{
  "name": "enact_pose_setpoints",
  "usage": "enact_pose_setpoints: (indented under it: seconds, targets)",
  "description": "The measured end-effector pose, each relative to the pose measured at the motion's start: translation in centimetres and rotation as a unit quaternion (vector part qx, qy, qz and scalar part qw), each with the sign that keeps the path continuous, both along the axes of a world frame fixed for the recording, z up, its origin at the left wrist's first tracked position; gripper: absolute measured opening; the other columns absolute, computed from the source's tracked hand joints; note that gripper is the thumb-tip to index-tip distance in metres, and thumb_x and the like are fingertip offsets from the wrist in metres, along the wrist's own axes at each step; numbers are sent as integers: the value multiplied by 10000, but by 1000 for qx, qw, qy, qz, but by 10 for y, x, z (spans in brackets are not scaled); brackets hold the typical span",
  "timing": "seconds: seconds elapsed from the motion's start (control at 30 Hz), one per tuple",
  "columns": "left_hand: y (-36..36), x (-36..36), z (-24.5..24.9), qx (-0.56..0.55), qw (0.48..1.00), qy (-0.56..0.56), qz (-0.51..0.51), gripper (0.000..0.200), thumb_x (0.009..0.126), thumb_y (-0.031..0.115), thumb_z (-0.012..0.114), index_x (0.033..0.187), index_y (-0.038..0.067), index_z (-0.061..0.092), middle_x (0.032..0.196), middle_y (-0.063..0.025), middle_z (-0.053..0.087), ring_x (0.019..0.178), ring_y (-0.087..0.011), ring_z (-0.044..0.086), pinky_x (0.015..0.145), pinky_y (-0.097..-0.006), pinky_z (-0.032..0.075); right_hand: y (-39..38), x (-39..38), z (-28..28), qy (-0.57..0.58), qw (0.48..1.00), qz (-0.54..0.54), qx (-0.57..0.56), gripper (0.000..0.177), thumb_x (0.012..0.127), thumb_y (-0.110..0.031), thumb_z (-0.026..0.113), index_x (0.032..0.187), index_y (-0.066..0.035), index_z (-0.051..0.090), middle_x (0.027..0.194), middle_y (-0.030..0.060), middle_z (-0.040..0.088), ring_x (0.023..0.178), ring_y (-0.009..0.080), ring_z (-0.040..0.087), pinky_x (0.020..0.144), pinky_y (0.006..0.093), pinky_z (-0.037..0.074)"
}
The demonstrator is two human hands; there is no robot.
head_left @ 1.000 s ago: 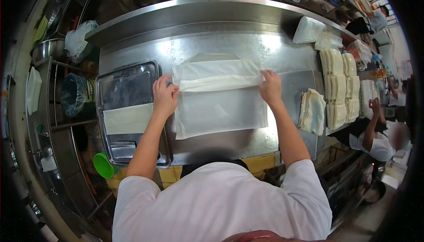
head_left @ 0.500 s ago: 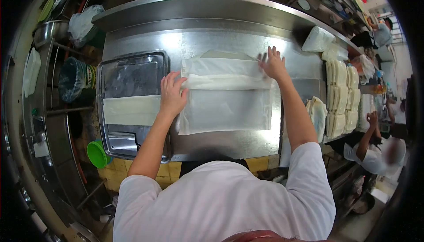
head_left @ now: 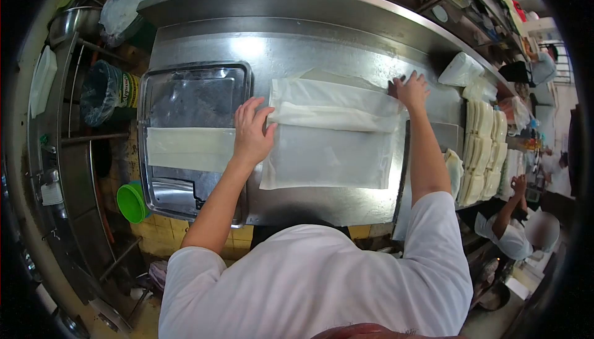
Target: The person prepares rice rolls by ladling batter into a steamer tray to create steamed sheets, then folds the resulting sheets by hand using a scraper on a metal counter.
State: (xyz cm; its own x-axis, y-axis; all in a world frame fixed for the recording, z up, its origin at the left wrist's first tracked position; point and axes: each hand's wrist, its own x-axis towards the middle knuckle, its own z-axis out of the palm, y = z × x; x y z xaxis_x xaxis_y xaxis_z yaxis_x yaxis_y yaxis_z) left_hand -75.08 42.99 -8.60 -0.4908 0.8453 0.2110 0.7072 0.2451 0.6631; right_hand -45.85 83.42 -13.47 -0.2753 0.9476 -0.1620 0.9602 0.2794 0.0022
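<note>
A thin, whitish translucent sheet lies on the steel table in front of me, its far part folded over in a band. At the sheet's left edge is my left hand, open, fingers apart and thumb close to the fold. My right hand is open too, fingers spread just past the far right corner of the folded band. A pale flat strip rests across the metal tray to the left. Nearer me in that tray is a broad metal blade.
Stacks of pale folded pieces stand at the table's right, with a clear plastic bag behind. A raised steel backsplash bounds the far side. A green bucket sits low at left. Another person is at the right.
My right hand has moved rightward and away from the sheet's far right corner. The folded band now slants down to the right. The whole view has shifted slightly.
</note>
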Motion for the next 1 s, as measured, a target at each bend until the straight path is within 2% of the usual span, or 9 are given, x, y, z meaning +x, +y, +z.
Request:
enact_pose_setpoints:
  seconds: [0.17,0.23,0.33,0.43,0.53,0.63,0.77,0.83,1.0]
  targets:
    - [5,-1,-4,-10,1000,16,-21,408,769,75,759,1162,76,650,1385,-125,519,1346,-365,424,1139,-499,320,-37,-36,31,-58,993,97,-31,974,819,-636,683,1519,-39,364,1568,265,325,1423,455,352,1098,703,268]
    - [4,-2,-3,-11,999,20,-26,408,768,75,758,1161,75,650,1386,-125,517,1347,-364,423,1143,-498,316,-18,-40,8,-5,997,-11,81,845,889,-574,637,1466,3,418,1526,260,390,1373,444,425,1074,672,325]
    - [2,-5,-5,-19,999,23,-37,418,772,80,753,1175,76,644,1396,-122,511,1357,-363,415,1153,-508,300,-9,-58,6,93,992,-41,71,810,895,-577,630,1421,14,459,1434,272,493,1296,439,509,1042,618,396]
    - [2,-4,-9,-33,997,26,-57,448,780,95,747,1211,82,626,1415,-113,503,1374,-359,402,1163,-551,267,-31,-108,2,195,973,112,58,783,860,-558,698,1353,19,506,1204,278,643,1138,443,614,964,546,480]
    - [4,-2,-9,-60,993,56,-85,485,787,113,743,1251,91,607,1431,-105,498,1386,-354,395,1161,-615,229,-91,-174,23,162,953,257,-14,988,788,-592,758,1485,0,385,1520,305,375,1415,444,374,1111,637,322]
    - [9,0,-7,-81,987,85,-109,506,790,123,741,1274,95,596,1437,-105,497,1389,-348,395,1154,-660,205,-140,-224,39,53,942,319,-92,1044,783,-593,759,1528,-6,322,1601,296,224,1485,444,236,1146,675,229]
    - [14,3,-13,-90,984,104,-110,497,790,125,735,1268,90,600,1425,-118,504,1381,-347,404,1151,-672,195,-132,-260,14,86,964,253,-4,986,818,-568,736,1508,16,343,1593,310,240,1469,461,269,1126,688,246]
    - [15,1,-14,-89,985,118,-94,474,787,126,735,1244,92,610,1411,-121,511,1376,-348,408,1151,-672,196,-120,-258,10,226,959,169,26,894,857,-511,722,1470,48,389,1587,320,250,1448,475,298,1129,641,284]
    - [27,-5,-24,-57,988,132,-58,308,791,131,727,1094,109,674,1350,-122,549,1353,-357,432,1150,-666,203,-164,-189,29,352,897,259,-64,802,846,-446,758,1411,46,472,1546,317,325,1399,482,360,1143,497,347]
